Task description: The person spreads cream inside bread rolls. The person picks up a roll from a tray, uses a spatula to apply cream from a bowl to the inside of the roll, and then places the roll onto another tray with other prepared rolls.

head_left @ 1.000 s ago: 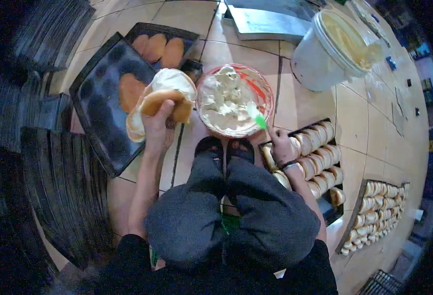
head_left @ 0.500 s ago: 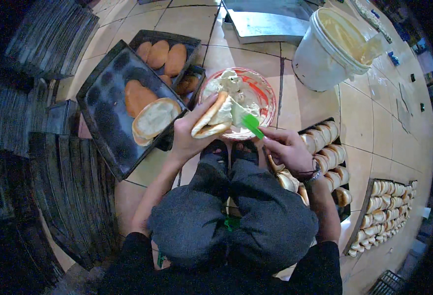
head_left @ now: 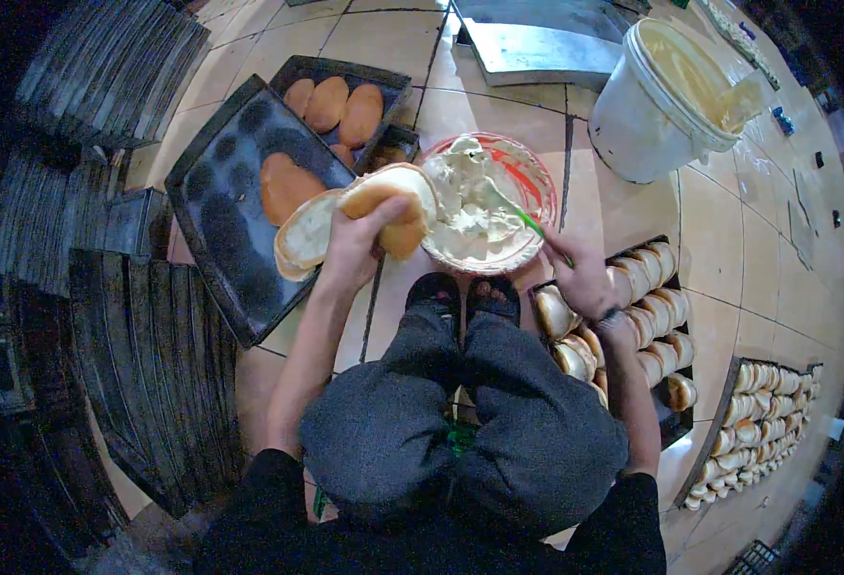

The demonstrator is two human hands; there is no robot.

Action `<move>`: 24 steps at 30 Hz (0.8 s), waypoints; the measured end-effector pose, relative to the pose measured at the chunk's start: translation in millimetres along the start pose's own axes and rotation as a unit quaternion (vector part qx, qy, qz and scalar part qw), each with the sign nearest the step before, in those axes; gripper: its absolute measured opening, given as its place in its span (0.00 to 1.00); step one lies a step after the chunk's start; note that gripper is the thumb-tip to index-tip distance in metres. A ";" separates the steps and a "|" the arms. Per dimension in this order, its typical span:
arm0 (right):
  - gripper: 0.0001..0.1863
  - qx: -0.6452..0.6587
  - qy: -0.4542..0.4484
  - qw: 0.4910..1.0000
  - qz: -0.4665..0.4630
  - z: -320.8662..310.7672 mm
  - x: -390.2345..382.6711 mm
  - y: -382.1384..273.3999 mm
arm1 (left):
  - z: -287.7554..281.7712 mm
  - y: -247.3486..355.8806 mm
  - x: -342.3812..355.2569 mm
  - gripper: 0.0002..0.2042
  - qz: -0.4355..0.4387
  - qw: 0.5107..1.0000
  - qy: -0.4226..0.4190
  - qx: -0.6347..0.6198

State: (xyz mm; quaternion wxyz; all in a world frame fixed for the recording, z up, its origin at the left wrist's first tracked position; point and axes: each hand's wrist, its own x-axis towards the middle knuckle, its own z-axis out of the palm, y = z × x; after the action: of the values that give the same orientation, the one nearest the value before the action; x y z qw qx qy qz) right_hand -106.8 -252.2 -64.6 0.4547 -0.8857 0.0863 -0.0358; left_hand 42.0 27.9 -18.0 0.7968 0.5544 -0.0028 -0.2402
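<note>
My left hand (head_left: 357,244) is closed around a split bread bun (head_left: 401,225), brown crust outward and a pale edge showing. It holds the bun between the dark tray and the cream bowl. Just beside that hand, an opened bun half (head_left: 299,240) lies cut side up at the tray's right edge. My right hand (head_left: 580,278) grips a green spatula (head_left: 531,223), whose blade reaches into the pale cream (head_left: 474,206). That cream fills much of a red and white bowl (head_left: 543,177) on the floor before my feet.
Brown buns rest on a large dark tray (head_left: 235,259) and in a smaller pan (head_left: 398,91) behind. A white bucket (head_left: 623,134) stands far right. Filled buns pack a tray (head_left: 666,311) near my right forearm and another (head_left: 762,412) farther right. Stacked dark trays (head_left: 153,374) line the left.
My left hand has drawn the bun leftward from the bowl toward the tray and turned it crust outward. The spatula has left the bun and now touches the cream in the bowl.
</note>
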 end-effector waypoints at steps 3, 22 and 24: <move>0.30 -0.345 0.000 0.939 -0.012 29.4 -25.4 72.4 | -8.5 1.7 -5.0 0.17 -0.100 0.967 0.002 -0.235; 0.16 0.044 0.063 0.996 -0.036 -47.9 -44.2 -72.9 | 48.2 -20.4 10.6 0.20 -0.161 0.969 -0.109 -0.154; 0.25 0.098 0.125 0.987 -0.022 -52.3 -45.1 -71.0 | 66.2 -23.6 1.6 0.21 -0.143 0.973 -0.160 -0.088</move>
State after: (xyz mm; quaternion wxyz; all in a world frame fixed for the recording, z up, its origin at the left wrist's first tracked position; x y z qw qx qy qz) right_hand -150.0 -245.0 24.2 0.5242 -0.8269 0.1194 -0.1648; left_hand 16.5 -37.5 -13.8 0.7895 0.4308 -0.0298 -0.4362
